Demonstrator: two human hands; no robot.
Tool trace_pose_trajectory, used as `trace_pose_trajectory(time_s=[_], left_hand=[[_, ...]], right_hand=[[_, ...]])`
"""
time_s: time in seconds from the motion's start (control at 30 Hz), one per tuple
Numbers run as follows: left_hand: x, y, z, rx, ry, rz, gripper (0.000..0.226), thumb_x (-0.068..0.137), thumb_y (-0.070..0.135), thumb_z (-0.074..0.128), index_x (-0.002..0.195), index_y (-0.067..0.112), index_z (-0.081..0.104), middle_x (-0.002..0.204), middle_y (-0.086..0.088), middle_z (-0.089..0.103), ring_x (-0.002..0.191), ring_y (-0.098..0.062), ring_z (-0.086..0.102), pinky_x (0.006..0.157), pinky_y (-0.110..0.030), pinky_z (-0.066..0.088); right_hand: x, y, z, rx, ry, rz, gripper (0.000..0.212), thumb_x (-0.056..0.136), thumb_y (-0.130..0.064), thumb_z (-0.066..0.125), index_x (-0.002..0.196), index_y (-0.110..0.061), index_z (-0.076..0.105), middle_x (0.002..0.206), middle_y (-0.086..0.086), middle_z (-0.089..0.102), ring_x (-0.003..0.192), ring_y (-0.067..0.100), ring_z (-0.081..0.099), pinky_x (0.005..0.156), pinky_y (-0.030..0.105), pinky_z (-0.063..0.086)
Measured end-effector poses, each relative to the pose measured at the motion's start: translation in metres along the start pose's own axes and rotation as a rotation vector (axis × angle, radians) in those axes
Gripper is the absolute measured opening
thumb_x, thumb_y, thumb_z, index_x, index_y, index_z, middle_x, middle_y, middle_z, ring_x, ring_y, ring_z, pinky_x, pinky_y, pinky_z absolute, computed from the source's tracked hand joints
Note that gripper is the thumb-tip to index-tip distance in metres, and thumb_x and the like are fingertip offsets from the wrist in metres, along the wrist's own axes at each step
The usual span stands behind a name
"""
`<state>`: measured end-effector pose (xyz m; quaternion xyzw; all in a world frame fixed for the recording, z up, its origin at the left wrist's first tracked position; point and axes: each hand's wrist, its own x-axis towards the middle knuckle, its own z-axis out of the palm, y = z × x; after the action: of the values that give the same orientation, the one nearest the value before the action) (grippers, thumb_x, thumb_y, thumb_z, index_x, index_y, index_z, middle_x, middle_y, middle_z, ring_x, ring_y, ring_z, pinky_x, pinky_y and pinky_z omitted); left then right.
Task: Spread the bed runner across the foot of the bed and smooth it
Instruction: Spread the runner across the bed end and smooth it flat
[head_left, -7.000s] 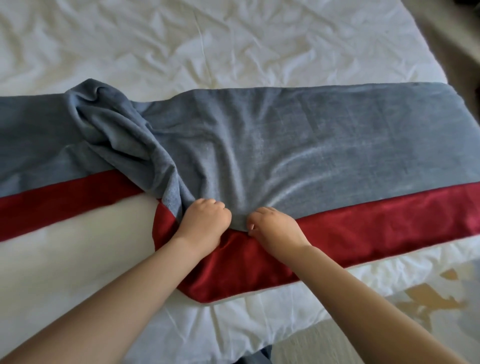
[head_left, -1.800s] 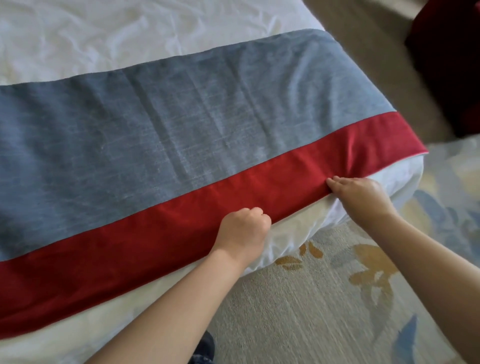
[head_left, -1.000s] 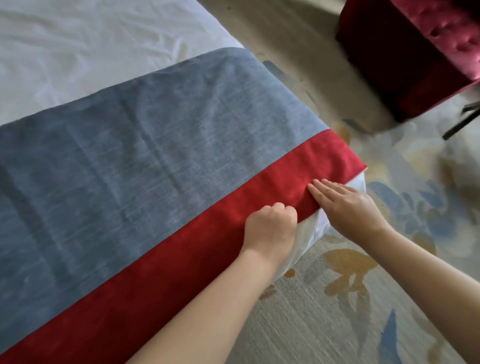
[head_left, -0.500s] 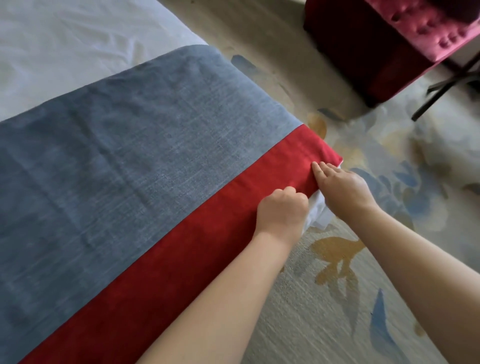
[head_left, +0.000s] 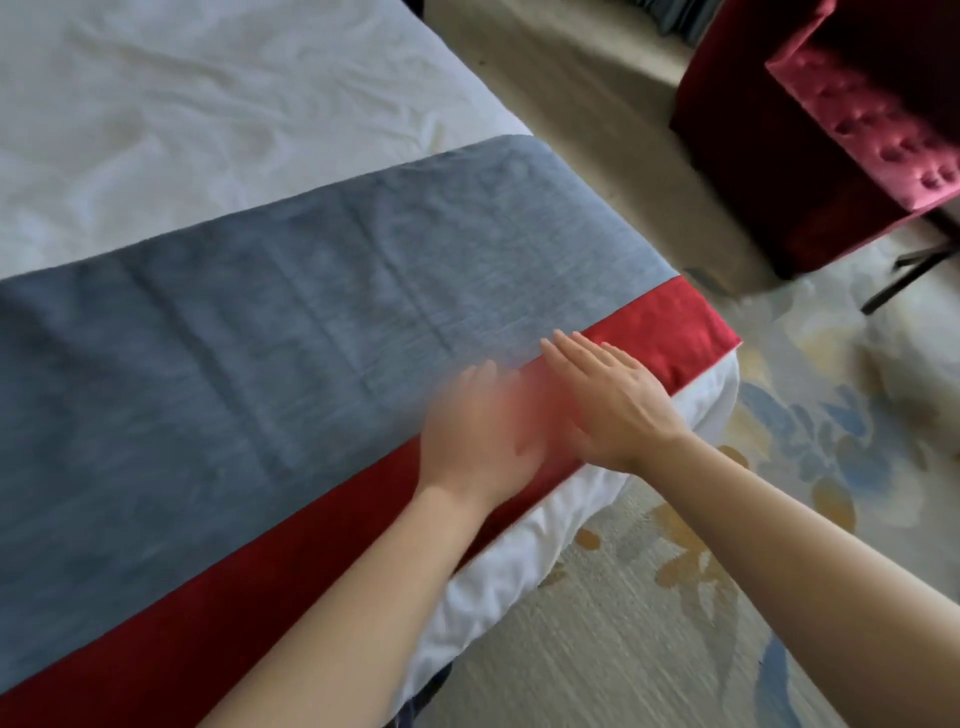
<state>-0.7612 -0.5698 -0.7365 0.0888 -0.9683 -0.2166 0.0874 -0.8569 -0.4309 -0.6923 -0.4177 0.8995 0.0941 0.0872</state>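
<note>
At the foot of the bed (head_left: 519, 566), the bed runner (head_left: 311, 322) lies stretched out flat, running from 8 o'clock up towards 2 o'clock across the view. Its wide blue-grey part shows only faint creases, and its red band (head_left: 670, 332) follows the near edge right to the bed's corner at 3 o'clock. Beyond it, at 11 o'clock, there's the rumpled white sheet (head_left: 182, 130).

Both hands are on the runner now, side by side near the middle of the view. The right hand (head_left: 608, 400) lies palm down on the red band, grip wide, fingers (head_left: 566, 353) straight and together, tips reaching the seam where red meets blue-grey. Just at its 9 o'clock is the left hand (head_left: 483, 431), heavily blurred, but the grip looks wide too, fingers stretched out flat over the seam, holding nothing. The two hands sit so close I cannot tell whether they touch.

Down at 5 o'clock, a pale rug (head_left: 675, 597) with blue and gold flowers covers the floor. Up at 1 o'clock stands a dark red tufted armchair (head_left: 810, 130), well apart from the bed.
</note>
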Motion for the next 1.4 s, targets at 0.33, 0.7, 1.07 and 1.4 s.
trace_pose_trajectory(time_s=[0.33,0.7,1.07,1.4], left_hand=[[-0.076,-0.155,-0.131,0.187,0.081,-0.246,0.051,0.076,0.055,0.049,0.106,0.015,0.059,0.100,-0.004,0.061,0.097,-0.025,0.056,0.082,-0.037,0.043],[-0.207,-0.376,-0.282,0.323,0.165,-0.459,0.046,0.077,0.053,0.050,0.097,0.014,0.060,0.089,-0.005,0.061,0.086,-0.027,0.057,0.074,-0.037,0.043],[-0.307,-0.526,-0.361,0.389,0.034,-0.495,0.023,0.084,0.023,0.054,0.106,0.018,0.059,0.103,-0.003,0.058,0.091,-0.024,0.055,0.070,-0.033,0.040],[-0.327,-0.566,-0.358,0.443,-0.125,-0.311,0.025,0.085,0.011,0.054,0.109,0.018,0.054,0.112,-0.002,0.054,0.106,-0.024,0.052,0.068,-0.032,0.033]], right_hand=[[0.065,-0.189,-0.067,0.046,0.112,-0.168,0.073,0.085,-0.044,0.052,0.148,-0.013,0.030,0.149,0.005,0.039,0.137,0.020,0.037,0.109,0.033,0.030],[0.148,-0.474,-0.116,0.083,0.126,-0.418,0.061,0.085,-0.044,0.052,0.137,-0.013,0.046,0.129,0.004,0.057,0.117,0.025,0.055,0.084,0.035,0.048],[0.188,-0.698,-0.123,0.174,0.121,-0.489,0.059,0.088,-0.052,0.043,0.135,-0.018,0.045,0.116,0.002,0.062,0.102,0.026,0.061,0.062,0.031,0.043],[0.186,-0.755,-0.108,0.077,-0.012,-0.380,0.015,0.082,-0.009,0.055,0.094,-0.014,0.062,0.095,0.004,0.057,0.085,0.027,0.060,0.057,0.031,0.036]])
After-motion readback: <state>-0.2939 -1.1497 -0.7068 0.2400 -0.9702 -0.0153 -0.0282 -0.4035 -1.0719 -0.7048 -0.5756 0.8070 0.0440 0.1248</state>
